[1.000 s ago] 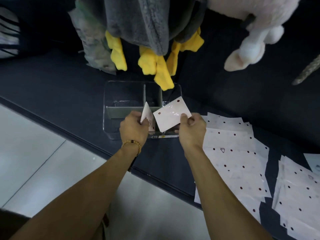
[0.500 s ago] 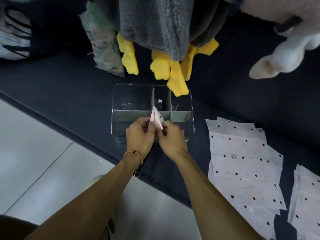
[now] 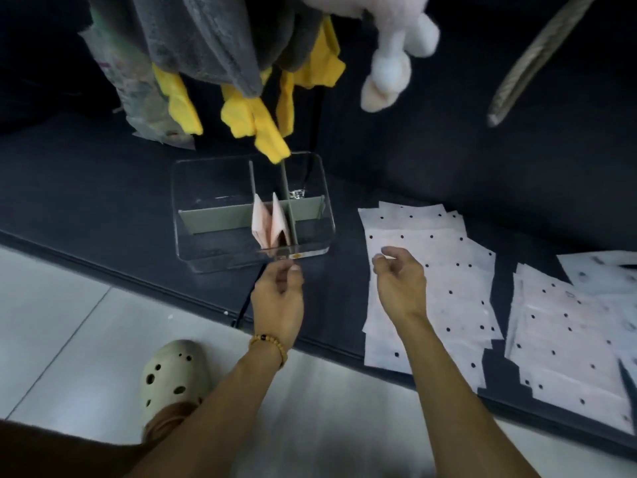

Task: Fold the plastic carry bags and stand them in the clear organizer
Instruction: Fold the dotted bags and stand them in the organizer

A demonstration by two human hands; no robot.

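Observation:
The clear organizer (image 3: 206, 250) with grey dividers sits on the dark surface near its front edge. Two folded bags (image 3: 268, 222) stand upright in its front compartment, against the divider. My left hand (image 3: 279, 291) hovers just in front of the organizer, fingers loosely curled and holding nothing. My right hand (image 3: 400, 277) hangs over the near stack of flat dotted white bags (image 3: 431, 243), fingers relaxed and empty. A second stack of flat bags (image 3: 568, 326) lies further right.
Grey, yellow and white plush toys (image 3: 248, 108) hang just above the organizer's back. The dark surface's front edge (image 3: 155, 281) runs diagonally. Below it is pale tiled floor with my foot in a beige clog (image 3: 172, 377). A dark cable (image 3: 246, 301) drops over the edge.
Both hands let go of the folded bag, which now stands in the organizer beside the first. They drew back toward me, the right one moving over the flat bag stack.

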